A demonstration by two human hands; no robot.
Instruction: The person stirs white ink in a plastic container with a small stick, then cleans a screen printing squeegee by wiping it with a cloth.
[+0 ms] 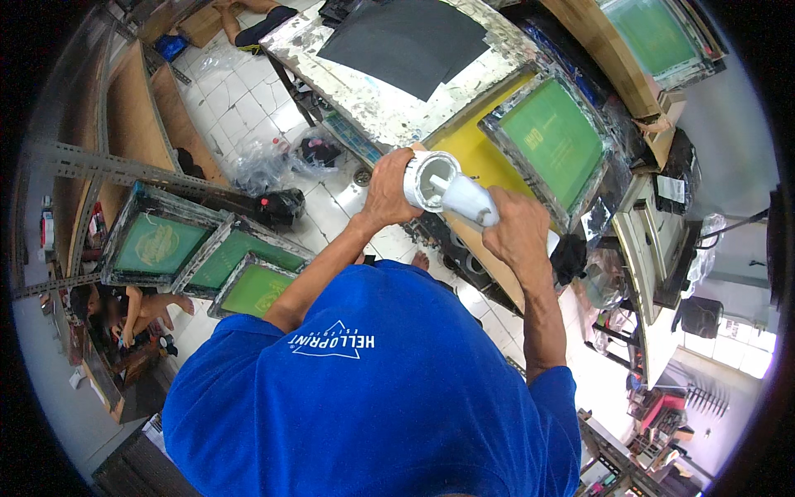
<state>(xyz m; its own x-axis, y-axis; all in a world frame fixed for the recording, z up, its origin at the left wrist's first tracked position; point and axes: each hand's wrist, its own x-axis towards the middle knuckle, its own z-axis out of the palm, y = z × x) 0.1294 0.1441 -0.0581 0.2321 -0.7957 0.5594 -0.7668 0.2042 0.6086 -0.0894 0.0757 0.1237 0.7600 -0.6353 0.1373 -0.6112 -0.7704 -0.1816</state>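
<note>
My left hand is wrapped round a round white tub, its mouth facing up and its rim smeared. Pale paste coats the inside. In my right hand is a white plastic bottle, tilted so its narrow white end reaches over the tub's mouth. Whether anything flows from it I cannot make out. Both hands are in front of my chest, near the table's close edge. Just beyond them lies a framed green printing screen over a yellow surface.
Black sheets lie on the paint-stained table. More framed screens lean at the left, near wooden shelves. Plastic bags rest on the tiled floor. Another person sits at the lower left; someone's leg shows far off.
</note>
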